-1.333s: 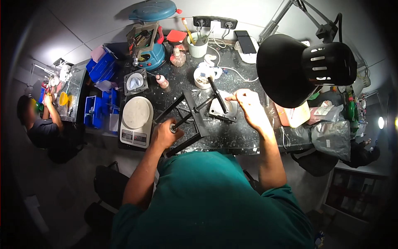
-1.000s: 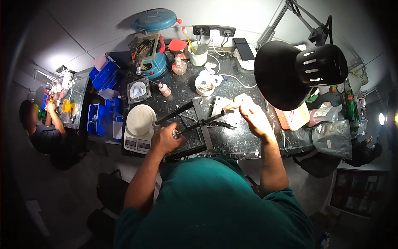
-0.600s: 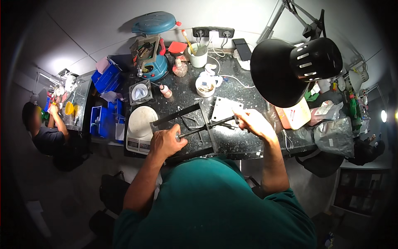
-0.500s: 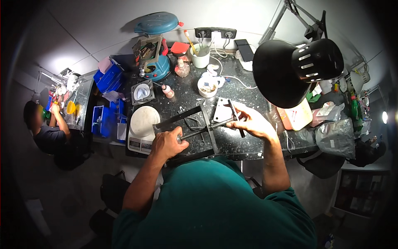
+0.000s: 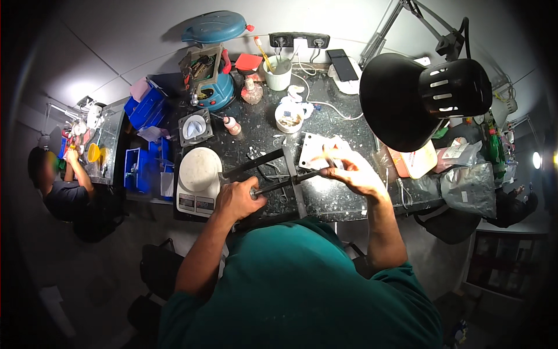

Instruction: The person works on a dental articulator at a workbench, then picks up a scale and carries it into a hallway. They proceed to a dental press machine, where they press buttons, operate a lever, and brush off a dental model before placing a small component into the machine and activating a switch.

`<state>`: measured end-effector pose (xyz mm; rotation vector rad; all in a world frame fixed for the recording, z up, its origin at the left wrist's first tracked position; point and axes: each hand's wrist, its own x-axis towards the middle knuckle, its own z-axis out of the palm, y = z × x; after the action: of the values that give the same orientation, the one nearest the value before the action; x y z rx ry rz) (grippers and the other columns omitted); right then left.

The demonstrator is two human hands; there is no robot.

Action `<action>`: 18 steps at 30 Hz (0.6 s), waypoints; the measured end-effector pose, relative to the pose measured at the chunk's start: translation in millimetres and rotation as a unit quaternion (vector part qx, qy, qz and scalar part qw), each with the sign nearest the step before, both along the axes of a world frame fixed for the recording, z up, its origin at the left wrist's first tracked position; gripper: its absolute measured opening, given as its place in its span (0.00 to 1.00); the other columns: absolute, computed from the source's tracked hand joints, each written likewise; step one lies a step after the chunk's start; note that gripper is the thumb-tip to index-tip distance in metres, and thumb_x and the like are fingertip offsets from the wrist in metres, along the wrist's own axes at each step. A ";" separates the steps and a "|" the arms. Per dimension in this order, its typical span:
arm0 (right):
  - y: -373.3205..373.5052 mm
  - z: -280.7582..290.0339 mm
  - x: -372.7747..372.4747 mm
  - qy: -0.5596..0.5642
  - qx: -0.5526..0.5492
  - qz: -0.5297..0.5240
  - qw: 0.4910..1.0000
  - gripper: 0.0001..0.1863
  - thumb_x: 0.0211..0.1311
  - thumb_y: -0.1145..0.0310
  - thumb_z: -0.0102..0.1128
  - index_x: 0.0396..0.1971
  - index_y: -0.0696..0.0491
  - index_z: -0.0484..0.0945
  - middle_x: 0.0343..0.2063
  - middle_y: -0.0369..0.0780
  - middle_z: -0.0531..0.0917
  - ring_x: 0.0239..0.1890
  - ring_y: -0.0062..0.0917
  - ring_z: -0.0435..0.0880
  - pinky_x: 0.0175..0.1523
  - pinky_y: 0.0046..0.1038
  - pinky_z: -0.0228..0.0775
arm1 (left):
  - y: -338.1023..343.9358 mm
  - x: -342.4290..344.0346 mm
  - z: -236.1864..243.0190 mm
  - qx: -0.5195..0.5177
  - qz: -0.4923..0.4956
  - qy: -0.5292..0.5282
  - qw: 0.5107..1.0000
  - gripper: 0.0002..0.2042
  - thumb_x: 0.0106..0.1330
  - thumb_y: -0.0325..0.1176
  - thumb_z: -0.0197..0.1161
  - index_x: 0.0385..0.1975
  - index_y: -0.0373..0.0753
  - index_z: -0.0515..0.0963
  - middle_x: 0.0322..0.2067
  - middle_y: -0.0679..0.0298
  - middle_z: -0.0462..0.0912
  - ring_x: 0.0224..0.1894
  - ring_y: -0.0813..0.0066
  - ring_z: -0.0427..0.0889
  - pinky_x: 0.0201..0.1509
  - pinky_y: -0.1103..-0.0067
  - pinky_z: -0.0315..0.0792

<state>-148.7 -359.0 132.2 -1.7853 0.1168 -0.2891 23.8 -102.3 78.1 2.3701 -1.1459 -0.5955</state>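
A black metal screw clamp with a rectangular frame point(image 5: 300, 200) lies on its side at the bench's front edge. My left hand point(image 5: 237, 200) is closed around the inner end of its threaded rod point(image 5: 276, 187), inside the frame. Outside the frame, the fingers of my right hand point(image 5: 359, 171) pinch the cross handle at the rod's other end; handle and fingertips are partly smeared by motion. A white plate with holes point(image 5: 309, 152) lies just beyond the rod. Left of my left hand stands a digital scale point(image 5: 200, 170) with a round pan.
A black lamp point(image 5: 401, 104) hangs over the bench's right side. Beyond the clamp stand a white mug point(image 5: 289, 118), a small bottle point(image 5: 232, 125) and a blue machine point(image 5: 215, 93). Plastic bags point(image 5: 468, 186) lie at right, blue bins point(image 5: 138, 168) at left. Another person point(image 5: 65, 195) sits far left.
The cross handle has turned in my right hand's fingers, which have shifted around it. My left hand keeps its hold on the rod's end. The whole view has shifted slightly.
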 end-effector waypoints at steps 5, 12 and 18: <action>-8.9 -22.5 -23.3 -0.099 -0.016 0.004 0.995 0.15 0.51 0.67 0.63 0.38 0.55 0.88 0.55 0.46 0.72 0.64 0.33 0.67 0.69 0.38 0.55 | -3.7 -1.8 1.1 0.024 0.002 0.015 1.000 0.16 0.50 0.42 0.68 0.34 0.40 0.78 0.21 0.49 0.82 0.31 0.44 0.84 0.37 0.59 0.76; -41.9 -24.3 -13.6 0.288 0.159 0.052 0.943 0.17 0.71 0.58 0.58 0.50 0.54 0.80 0.35 0.36 0.81 0.36 0.19 0.79 0.48 0.26 0.79 | -7.4 3.6 -9.7 0.007 -0.005 -0.049 0.999 0.16 0.50 0.44 0.68 0.33 0.41 0.78 0.23 0.47 0.82 0.31 0.42 0.83 0.35 0.56 0.76; -23.2 -24.0 -17.2 -0.141 -0.102 -0.030 0.984 0.28 0.55 0.82 0.46 0.57 0.54 0.79 0.52 0.41 0.80 0.58 0.30 0.73 0.69 0.36 0.62 | -3.4 -4.7 -13.4 -0.019 0.011 -0.005 1.000 0.15 0.51 0.43 0.68 0.32 0.39 0.77 0.22 0.48 0.82 0.31 0.44 0.84 0.35 0.59 0.76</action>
<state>-165.9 -382.2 108.2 -1.9260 -0.0634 -0.6122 19.1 -105.6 64.8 2.3526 -1.1235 -0.5512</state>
